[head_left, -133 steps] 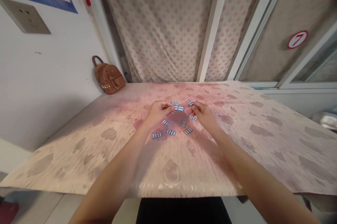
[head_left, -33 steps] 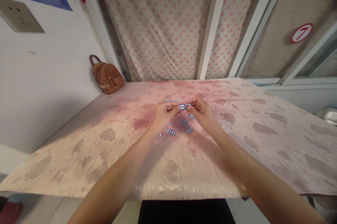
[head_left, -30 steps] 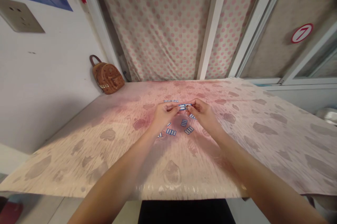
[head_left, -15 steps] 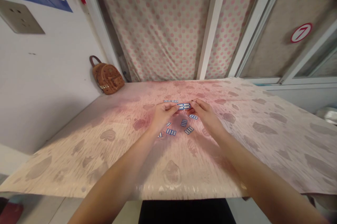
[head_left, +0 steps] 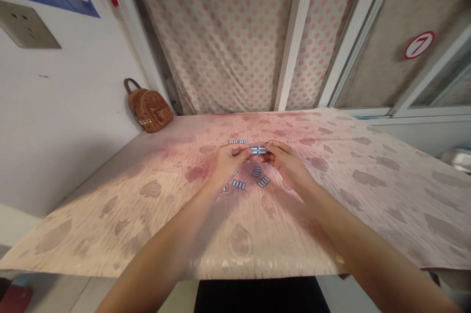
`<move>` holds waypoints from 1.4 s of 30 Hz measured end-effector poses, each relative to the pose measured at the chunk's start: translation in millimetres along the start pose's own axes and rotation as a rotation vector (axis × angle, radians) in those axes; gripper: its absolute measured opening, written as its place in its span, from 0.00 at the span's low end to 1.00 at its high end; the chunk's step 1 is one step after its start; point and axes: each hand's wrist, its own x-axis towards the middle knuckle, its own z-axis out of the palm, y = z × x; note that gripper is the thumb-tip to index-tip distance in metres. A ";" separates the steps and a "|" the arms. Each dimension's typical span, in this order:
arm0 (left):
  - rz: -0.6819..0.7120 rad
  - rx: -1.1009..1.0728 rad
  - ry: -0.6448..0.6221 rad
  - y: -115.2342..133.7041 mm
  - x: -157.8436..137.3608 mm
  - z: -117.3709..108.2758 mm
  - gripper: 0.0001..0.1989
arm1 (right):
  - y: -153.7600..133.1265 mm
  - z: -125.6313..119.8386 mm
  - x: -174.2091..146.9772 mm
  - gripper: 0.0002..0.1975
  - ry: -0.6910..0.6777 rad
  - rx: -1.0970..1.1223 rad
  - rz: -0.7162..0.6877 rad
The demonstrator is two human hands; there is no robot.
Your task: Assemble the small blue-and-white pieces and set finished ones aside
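Observation:
Between my two hands, just above the table, is a small flat blue-and-white piece [head_left: 258,150] with pale bars on it. My left hand [head_left: 228,160] pinches its left end between thumb and fingers. At the right end, the fingers of my right hand [head_left: 284,158] are closed on the same piece. Similar barred pieces lie below: one near the middle [head_left: 256,171], a tilted one [head_left: 263,181] and another to the left [head_left: 238,184]. My wrists and fingers partly cover others. Beyond my left fingertips is a row of such pieces [head_left: 238,142].
A patterned cloth [head_left: 239,242] covers the table. At the back left, a small brown backpack [head_left: 150,109] leans by the wall. A dotted curtain [head_left: 228,33] hangs behind the table, beside white window frames. Under the front edge something black [head_left: 261,296] shows.
My right fingers have curled lower around the held piece and now cover most of the loose piece beneath them. The held piece has shifted very slightly; my left hand stays nearly still.

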 end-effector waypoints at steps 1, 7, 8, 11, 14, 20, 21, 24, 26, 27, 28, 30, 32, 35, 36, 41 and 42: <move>-0.002 -0.002 0.000 -0.1 0.0 0.1 0.07 | -0.2 0.1 0.0 0.14 -0.001 -0.008 -0.010; -0.001 -0.008 0.008 -0.6 0.4 -1.5 0.09 | -0.4 -2.6 0.8 0.16 -0.005 -0.184 -0.093; -0.003 -0.009 0.011 -0.5 0.7 -1.9 0.09 | -0.4 -3.4 1.0 0.15 -0.003 -0.235 -0.119; -0.015 -0.012 0.013 0.5 1.2 -3.1 0.09 | 1.2 -5.2 2.2 0.11 0.011 -0.383 -0.202; -0.028 -0.010 0.024 1.9 1.0 -3.5 0.08 | 4.7 -5.9 3.9 0.08 0.022 -0.468 -0.259; -0.052 -0.020 0.025 -2.6 2.5 -4.3 0.10 | 8.7 -4.8 4.8 0.05 -0.003 -0.506 -0.322; -0.059 -0.030 0.026 -4.0 3.4 -5.4 0.11 | 8.4 -5.1 4.8 0.05 0.000 -0.521 -0.328; -0.070 -0.051 0.046 -7.5 6.4 -11.8 0.14 | 6.7 -8.7 7.1 0.05 0.045 -0.537 -0.325; -0.103 -0.011 0.055 -10.2 8.5 -18.1 0.14 | 5.8 -13.8 10.9 0.05 0.114 -0.503 -0.313; -0.125 0.040 0.050 -12.3 9.6 -21.4 0.13 | 5.5 -16.8 13.1 0.06 0.152 -0.476 -0.307; -0.145 0.108 0.035 -15.0 10.6 -24.6 0.12 | 5.4 -19.7 15.4 0.06 0.183 -0.452 -0.298; -0.152 0.269 -0.015 -22.3 12.8 -30.2 0.08 | 5.5 -24.9 19.0 0.08 0.223 -0.414 -0.282; -0.141 0.415 -0.061 -30.8 14.8 -34.4 0.05 | 5.6 -27.9 20.9 0.10 0.234 -0.389 -0.273; -0.086 0.663 -0.021 -39.8 16.9 -37.4 0.10 | 5.2 -28.5 20.9 0.11 0.235 -0.367 -0.277; -0.047 0.743 0.001 -41.2 17.2 -37.2 0.13 | 4.9 -28.1 20.5 0.10 0.235 -0.364 -0.279; 0.083 0.855 -0.079 -41.4 13.4 -21.5 0.08 | 2.4 -26.6 18.4 0.10 0.246 -0.356 -0.287; 0.088 0.856 -0.096 -41.3 11.9 -16.1 0.09 | 2.1 -26.7 18.2 0.10 0.246 -0.356 -0.288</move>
